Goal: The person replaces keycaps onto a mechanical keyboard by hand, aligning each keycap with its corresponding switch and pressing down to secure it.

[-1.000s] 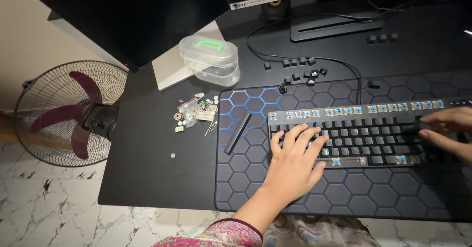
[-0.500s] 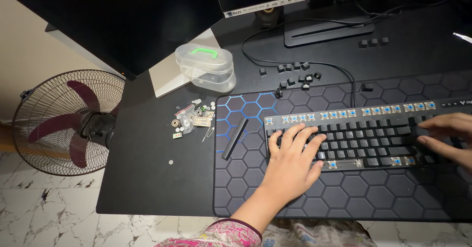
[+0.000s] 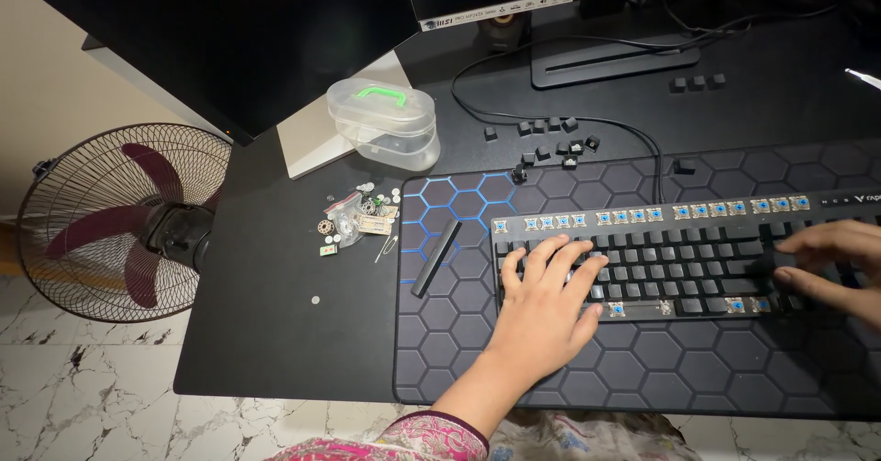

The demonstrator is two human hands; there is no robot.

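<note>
Both hands flat, fingers spread, holding nothing: left hand (image 3: 548,307) and right hand (image 3: 830,261) on keyboard (image 3: 684,261) atop mat (image 3: 477,333); top row w/ bare switches, loose keycaps (image 3: 551,144) behind.

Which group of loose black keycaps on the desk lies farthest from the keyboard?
The row of three keycaps right of the monitor stand; the bigger cluster lies nearer the keyboard.
</note>
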